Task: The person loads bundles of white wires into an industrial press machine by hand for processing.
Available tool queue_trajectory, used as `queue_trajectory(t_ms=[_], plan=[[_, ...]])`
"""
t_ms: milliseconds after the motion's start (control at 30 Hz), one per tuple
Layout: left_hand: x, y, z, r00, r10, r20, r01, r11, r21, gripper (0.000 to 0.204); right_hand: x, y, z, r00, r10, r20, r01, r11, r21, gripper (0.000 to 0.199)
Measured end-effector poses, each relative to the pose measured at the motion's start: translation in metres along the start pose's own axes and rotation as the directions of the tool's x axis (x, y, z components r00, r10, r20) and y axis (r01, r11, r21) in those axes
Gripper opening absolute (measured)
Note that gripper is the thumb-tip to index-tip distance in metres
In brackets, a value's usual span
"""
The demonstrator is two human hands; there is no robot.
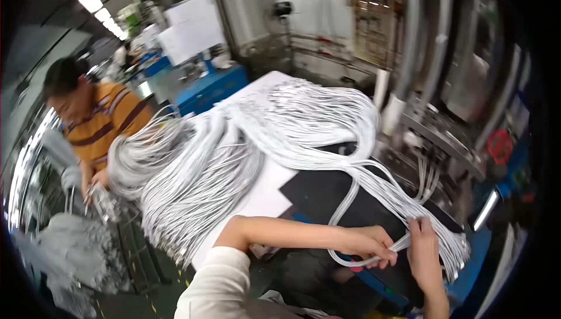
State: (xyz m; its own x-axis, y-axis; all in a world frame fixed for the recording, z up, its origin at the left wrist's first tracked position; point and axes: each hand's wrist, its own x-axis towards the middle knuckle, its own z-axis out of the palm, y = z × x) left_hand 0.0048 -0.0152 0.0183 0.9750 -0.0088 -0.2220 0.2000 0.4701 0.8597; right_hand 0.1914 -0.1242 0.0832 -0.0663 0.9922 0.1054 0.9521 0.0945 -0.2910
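My left hand (374, 247) reaches across from the left, its fingers closed around a few looped white cables (345, 262). Close beside it, my right hand (423, 252) is closed on the same cables, its fingertips bent over them. From there the loop curves left and back up over a black mat (318, 190). Just beyond my right hand, a long bundle of white cables (385, 187) runs down to the right, and its ends fan out past my right wrist. What exactly lies inside my right fingers is partly hidden.
Large heaps of white cables (201, 187) cover a white tabletop (272, 187). A machine with metal columns (444, 138) stands at the right. At the left, a person in a striped orange shirt (105, 114) handles cable ends. A blue cabinet (216, 88) stands behind the table.
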Motion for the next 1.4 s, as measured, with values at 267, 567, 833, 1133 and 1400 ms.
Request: queue_trajectory(t_ms=[267,567,833,1133,1400], plan=[[-0.026,0.026,-0.012,0.905,0.348,-0.243,-0.357,0.934,0.008,0.024,0.042,0.104,0.012,0.973,0.228,-0.048,-0.195,0.909,0.369,0.042],[0.031,0.007,-0.075,0.89,0.299,-0.343,-0.313,0.95,0.016,0.018,0.132,0.263,0.091,0.992,0.051,-0.112,-0.007,0.93,0.366,0.054],[0.014,-0.01,-0.05,0.817,0.432,-0.382,-0.385,0.902,0.198,0.024,0.099,0.208,0.089,0.919,0.15,-0.364,-0.147,0.988,0.037,0.054],[0.003,0.01,-0.042,0.857,0.256,-0.446,-0.237,0.966,0.099,0.033,0.006,0.113,0.01,0.824,0.503,0.26,-0.527,0.513,0.678,0.044],[0.004,0.021,-0.041,0.858,0.21,-0.468,-0.185,0.978,0.099,0.025,0.015,0.031,-0.002,0.92,0.342,0.194,-0.283,0.235,0.93,0.025]])
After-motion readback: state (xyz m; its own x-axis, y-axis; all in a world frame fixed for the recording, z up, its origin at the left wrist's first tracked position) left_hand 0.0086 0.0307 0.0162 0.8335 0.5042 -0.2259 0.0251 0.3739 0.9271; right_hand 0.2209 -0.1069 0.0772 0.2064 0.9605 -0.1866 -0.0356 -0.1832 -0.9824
